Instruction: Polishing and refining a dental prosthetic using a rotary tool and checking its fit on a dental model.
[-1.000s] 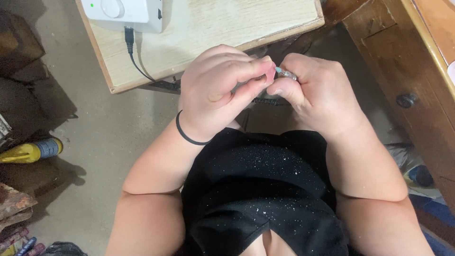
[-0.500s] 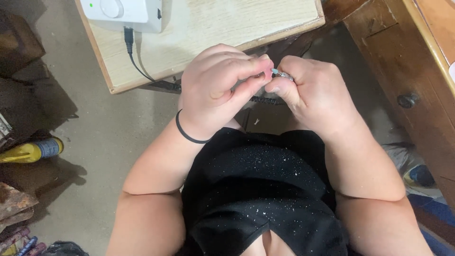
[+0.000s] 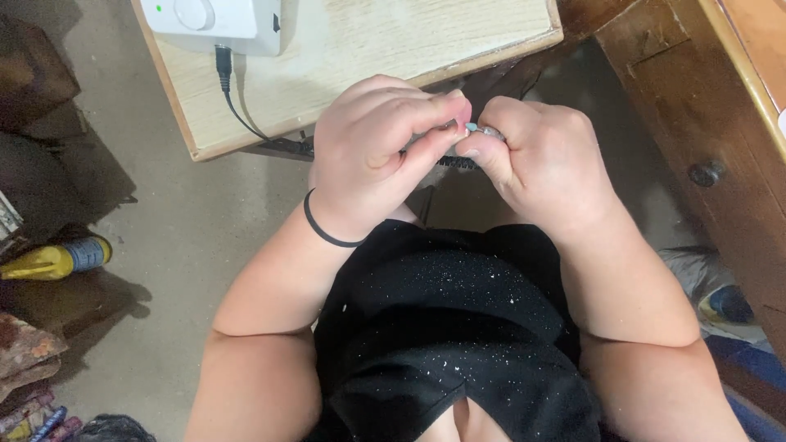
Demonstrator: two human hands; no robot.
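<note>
Head view. We see both hands raised together over the lap, just below the near edge of the table [image 3: 368, 74]. The left hand [image 3: 372, 160] is curled, fingers bent in toward the palm, thumb and forefinger tips pressed against the fingertips of the right hand [image 3: 544, 168]. The right hand is clenched around a small silver tool [image 3: 485, 130]; only its tip shows, between the two sets of fingertips, so we cannot tell its full shape. The left thumb [image 3: 430, 146] lies just under that tip. We cannot tell whether the left hand grips the tool or only meets it.

A black band [image 3: 323, 232] circles the left wrist. Both forearms run down to a black top [image 3: 458, 327] flecked with pale dust.

Edges: the table's near edge runs on a slant just above the knuckles, close to both hands. On its far left corner stands a white box [image 3: 217, 20] with a black cable [image 3: 237, 110] dropping over the edge to the left of the left hand. A dark wooden cabinet [image 3: 720, 123] with a round knob [image 3: 706, 173] borders the right side, near the right hand.

Open room: bare floor [image 3: 205, 229] lies left of the left arm. A yellow bottle [image 3: 53, 258] lies well apart at the far left.
</note>
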